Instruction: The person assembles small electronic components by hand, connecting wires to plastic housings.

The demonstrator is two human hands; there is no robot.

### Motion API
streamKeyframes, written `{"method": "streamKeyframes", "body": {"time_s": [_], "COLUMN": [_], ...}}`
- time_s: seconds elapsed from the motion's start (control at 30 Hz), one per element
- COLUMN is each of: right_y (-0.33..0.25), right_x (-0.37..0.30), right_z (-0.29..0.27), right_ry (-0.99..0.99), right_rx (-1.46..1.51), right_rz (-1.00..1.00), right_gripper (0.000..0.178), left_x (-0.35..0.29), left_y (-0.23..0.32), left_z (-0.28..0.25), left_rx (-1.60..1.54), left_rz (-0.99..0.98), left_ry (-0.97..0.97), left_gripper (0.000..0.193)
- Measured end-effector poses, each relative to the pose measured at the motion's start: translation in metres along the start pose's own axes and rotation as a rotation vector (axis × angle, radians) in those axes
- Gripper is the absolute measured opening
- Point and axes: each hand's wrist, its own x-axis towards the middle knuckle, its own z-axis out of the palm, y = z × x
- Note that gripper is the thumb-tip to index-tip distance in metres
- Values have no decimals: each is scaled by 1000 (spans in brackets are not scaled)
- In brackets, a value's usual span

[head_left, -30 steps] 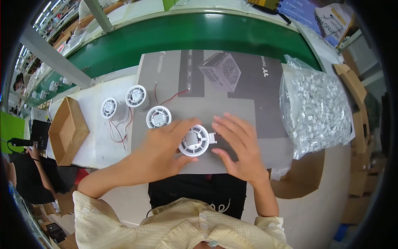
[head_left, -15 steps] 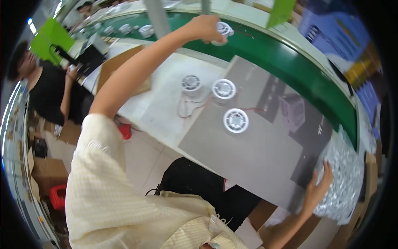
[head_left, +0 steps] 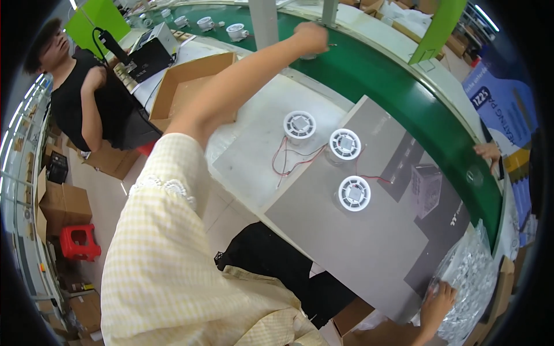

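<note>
I have the left hand (head_left: 312, 39) far out over the green belt (head_left: 375, 95), back of it to me, a pale piece (head_left: 309, 56) peeking out just beneath. Fingers hidden, so I can't tell if it grips that piece. Arm is near full stretch, I'd say because the belt runs along the table's far side. Right hand (head_left: 438, 301) is well apart, fingers bent at the near edge of the clear plastic bag (head_left: 470, 277) of small pale bits; it seems to rest there, maybe as a prop for the reach, but I can't tell whether it pinches the plastic.

Three white round units sit between, ribbed faces up, probably so the square centres stay reachable: one on the white tabletop (head_left: 248, 158), unit (head_left: 299, 124); a second (head_left: 344, 144) near the left edge of the grey printed panel (head_left: 346, 242); a third (head_left: 354, 194) further in. Red and dark wires (head_left: 283, 168) trail loose beside them. The panel likely serves as a smooth work surface. More white units (head_left: 236, 32) ride the belt, upper left. Open cardboard box (head_left: 168, 95) lies partly behind my left forearm (head_left: 248, 76).
</note>
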Motion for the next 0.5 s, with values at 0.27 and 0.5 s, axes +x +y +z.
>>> {"method": "streamKeyframes", "body": {"time_s": [0.27,0.5], "right_y": [-9,-10], "right_x": [-17,-18], "right_z": [-17,-4], "right_ry": [-70,129], "right_rx": [35,149], "right_rz": [60,27], "right_gripper": [38,28], "left_x": [-225,-325], "left_y": [108,145], "left_z": [-102,-64], "left_rx": [-404,-510], "left_rz": [487,821], "left_ry": [276,387], "left_gripper": [23,22]}}
